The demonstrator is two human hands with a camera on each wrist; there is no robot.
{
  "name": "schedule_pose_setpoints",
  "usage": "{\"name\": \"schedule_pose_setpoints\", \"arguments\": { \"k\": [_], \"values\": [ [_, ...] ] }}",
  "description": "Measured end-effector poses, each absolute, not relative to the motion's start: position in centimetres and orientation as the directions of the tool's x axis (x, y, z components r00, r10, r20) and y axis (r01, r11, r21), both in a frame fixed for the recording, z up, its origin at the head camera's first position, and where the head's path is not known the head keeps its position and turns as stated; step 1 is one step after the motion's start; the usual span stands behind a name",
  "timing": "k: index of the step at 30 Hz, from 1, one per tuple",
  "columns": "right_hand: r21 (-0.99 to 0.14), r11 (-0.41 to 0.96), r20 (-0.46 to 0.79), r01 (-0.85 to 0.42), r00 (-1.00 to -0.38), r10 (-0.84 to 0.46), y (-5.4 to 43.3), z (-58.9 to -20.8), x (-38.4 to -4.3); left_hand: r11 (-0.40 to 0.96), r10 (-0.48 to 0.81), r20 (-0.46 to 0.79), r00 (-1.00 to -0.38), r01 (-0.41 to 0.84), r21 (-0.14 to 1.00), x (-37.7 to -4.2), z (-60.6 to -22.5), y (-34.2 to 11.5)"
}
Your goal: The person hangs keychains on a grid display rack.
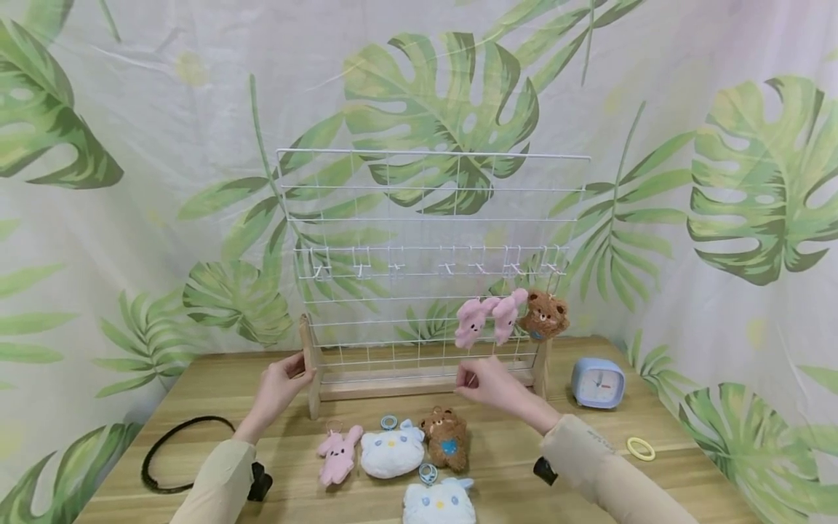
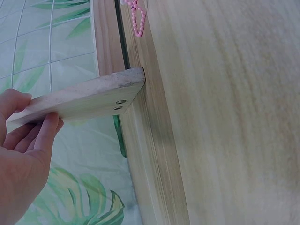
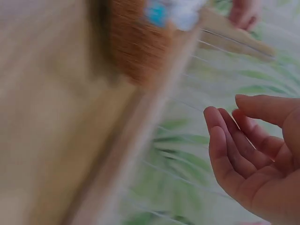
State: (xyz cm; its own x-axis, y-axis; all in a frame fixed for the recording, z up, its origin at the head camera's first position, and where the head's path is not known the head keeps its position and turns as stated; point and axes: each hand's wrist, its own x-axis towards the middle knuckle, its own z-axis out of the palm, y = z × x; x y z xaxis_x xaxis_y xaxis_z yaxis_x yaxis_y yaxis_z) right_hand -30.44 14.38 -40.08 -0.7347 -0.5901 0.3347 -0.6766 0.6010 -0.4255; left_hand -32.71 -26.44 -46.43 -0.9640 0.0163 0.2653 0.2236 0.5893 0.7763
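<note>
My left hand [image 1: 276,387] pinches the left wooden post [image 2: 93,96] of a white wire grid rack [image 1: 432,153], thumb on one side and fingers on the other. Before the rack's lower right part, my right hand [image 1: 495,387] has loosely curled fingers and holds nothing, as the right wrist view shows. Just above it hang two pink plush rabbit keychains [image 1: 470,325] and a brown plush bear keychain [image 1: 546,317], on white hooks [image 1: 514,268]. On the table in front lie a pink plush [image 1: 339,457], a brown bear [image 1: 447,439] and two white cat-face plushes [image 1: 393,451].
Several other hooks [image 1: 362,269] line the grid, with no plush on them. A blue alarm clock [image 1: 599,383] stands right of the rack, near a yellow ring [image 1: 641,448]. A black braided band [image 1: 149,451] lies at the table's left. Leaf-printed cloth [image 1: 216,87] hangs behind.
</note>
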Motion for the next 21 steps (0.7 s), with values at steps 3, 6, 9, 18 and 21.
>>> {"name": "schedule_pose_setpoints", "arguments": {
  "k": [3,6,9,18,21],
  "values": [
    [-0.482,0.617,0.258,-0.622,-0.774,-0.578,14.2,-42.9,-31.6,0.585,0.012,0.264,-0.964,0.221,0.780,-32.6,-46.4,-26.4],
    [-0.517,0.633,0.204,-0.576,-0.801,-0.562,14.0,-45.0,-33.0,0.587,0.005,0.266,-0.964,0.218,0.780,-32.6,-46.3,-26.3],
    [-0.529,0.650,0.159,-0.545,-0.817,-0.555,13.7,-46.2,-34.1,0.590,0.003,0.264,-0.965,0.215,0.778,-32.5,-46.1,-26.3],
    [-0.506,0.712,0.062,-0.487,-0.844,-0.533,12.0,-47.9,-35.9,0.580,0.012,0.265,-0.964,0.223,0.783,-32.6,-46.2,-26.2],
    [-0.508,0.713,0.058,-0.483,-0.845,-0.531,11.8,-48.2,-36.1,0.588,0.007,0.265,-0.964,0.218,0.779,-32.5,-46.2,-26.2]
  ]
}}
